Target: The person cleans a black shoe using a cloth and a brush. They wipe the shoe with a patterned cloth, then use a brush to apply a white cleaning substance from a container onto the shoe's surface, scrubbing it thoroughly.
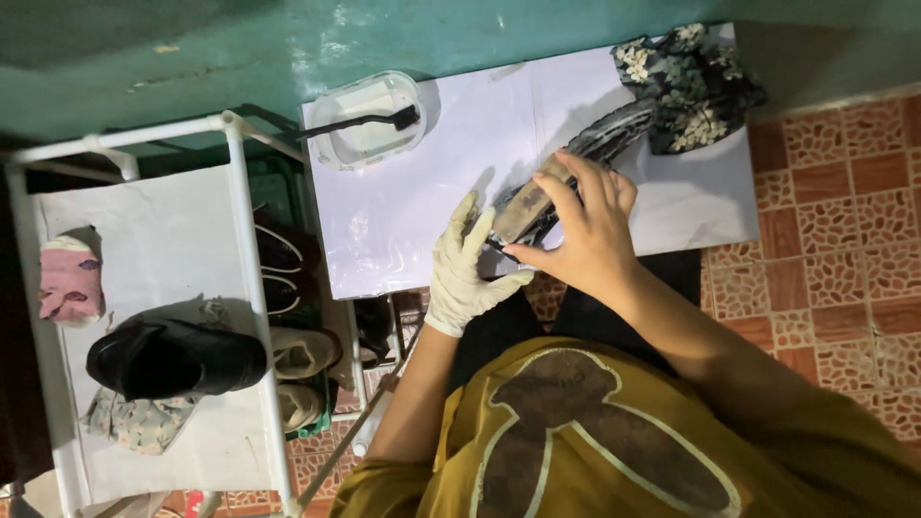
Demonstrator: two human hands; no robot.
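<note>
**Both hands on the shoe, sole turned up**

From my seat the right hand point(585, 225) is bare and curled over the shoe point(566, 177), fingers wrapped across the tan patch of the upturned sole and thumb tucked under the near edge, so it is closed on the shoe. My left hand point(467, 269), in a pale rubber glove, comes in from the near left; its fingertips press the shoe's near-left end, but I cannot tell whether they pinch it or only steady it.

The shoe lies between the two hands on the white sheet point(422, 211), its long axis running from near left to far right, the far end pointing at the floral cloth point(686, 86) bunched on the sheet's far-right corner. The right hand sits over the middle of that axis and is the nearer one to the far end; the gloved hand has only the near tip.

Further out, at the sheet's far-left corner, a clear plastic tub point(369, 120) carries a dark brush point(360, 122) laid across its rim, well apart from both hands and closer to the gloved one. Left of the sheet stands a white rack point(240, 221) with a black shoe point(173, 358) on its top shelf. The floor to the right is reddish patterned tile point(844, 221)
</note>
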